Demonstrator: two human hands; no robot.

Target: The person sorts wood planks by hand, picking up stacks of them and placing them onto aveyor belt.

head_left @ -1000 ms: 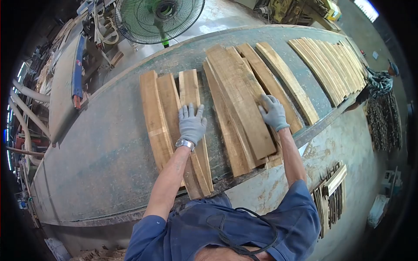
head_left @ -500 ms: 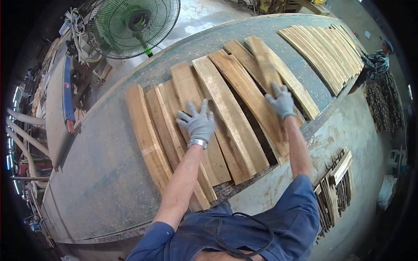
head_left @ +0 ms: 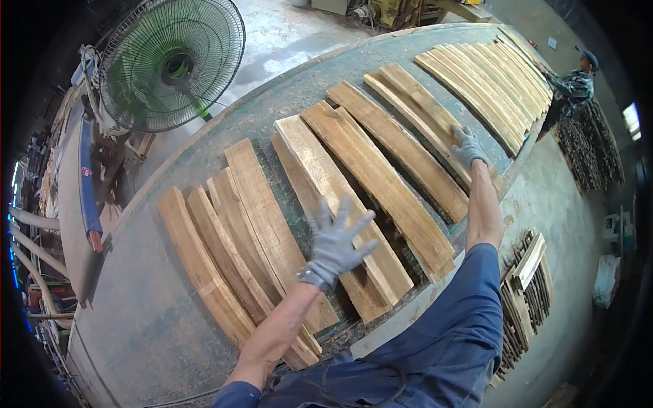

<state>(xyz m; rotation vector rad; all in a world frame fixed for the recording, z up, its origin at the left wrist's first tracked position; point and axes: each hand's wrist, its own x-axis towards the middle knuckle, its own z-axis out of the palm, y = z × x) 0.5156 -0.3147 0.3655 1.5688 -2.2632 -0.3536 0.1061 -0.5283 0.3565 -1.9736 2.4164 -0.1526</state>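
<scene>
Since half a second ago, the broad, flat brown wooden board (head_left: 272, 228) has come away from its neighbour to the right, leaving a strip of worn grey-green surface (head_left: 139, 289) between them. The left grip (head_left: 335, 246), a hand in a grey fabric glove, has its fingers past that board now.

Going left to right: a round green-and-black fan (head_left: 178, 66) stands behind the surface. The curved brown leftmost plank (head_left: 198, 258) lies closest to this end, with others bunched between it and the broad board. Next comes the left grip, fingers splayed wide, nothing in it, over a thick wooden board with a pale top (head_left: 313, 166). Can't tell if it's touching. Further right, the right grip (head_left: 468, 146), same grey glove, has its fingers at a long brown outer board (head_left: 415, 95); no idea whether it's pinching or just pressing. Past that, a row of narrow, pale wooden slats (head_left: 483, 92).

My read: this is the spreading-apart step. Shifting the pale-topped one would call for a flat palm and a gentle sideways push.
</scene>
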